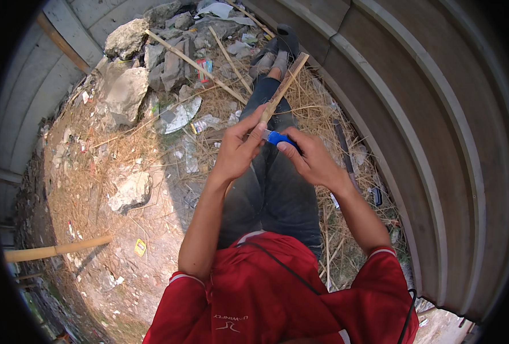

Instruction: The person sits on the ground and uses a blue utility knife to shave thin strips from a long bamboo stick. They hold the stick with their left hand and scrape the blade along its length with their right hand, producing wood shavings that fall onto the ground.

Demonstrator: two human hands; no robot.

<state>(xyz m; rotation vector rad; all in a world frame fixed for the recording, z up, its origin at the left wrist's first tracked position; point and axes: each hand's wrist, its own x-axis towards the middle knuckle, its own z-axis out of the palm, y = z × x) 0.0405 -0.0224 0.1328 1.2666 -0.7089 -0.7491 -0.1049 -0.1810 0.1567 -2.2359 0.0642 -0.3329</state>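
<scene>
My left hand is closed around the near end of a flat wooden strip, perhaps split bamboo. The strip slants up and away to the right, above my outstretched legs. In my right hand is a blue-handled knife, its fingers wrapped round the handle. A short grey piece of the blade shows beside my left thumb, close against the strip's near end. Whether the blade touches the wood I cannot tell. Both hands meet over my dark trousers.
A ribbed metal wall curves close along my right. Broken concrete chunks lie at the far left, with a loose pole across them. Dry straw and litter cover the ground. A bamboo pole juts in from the left.
</scene>
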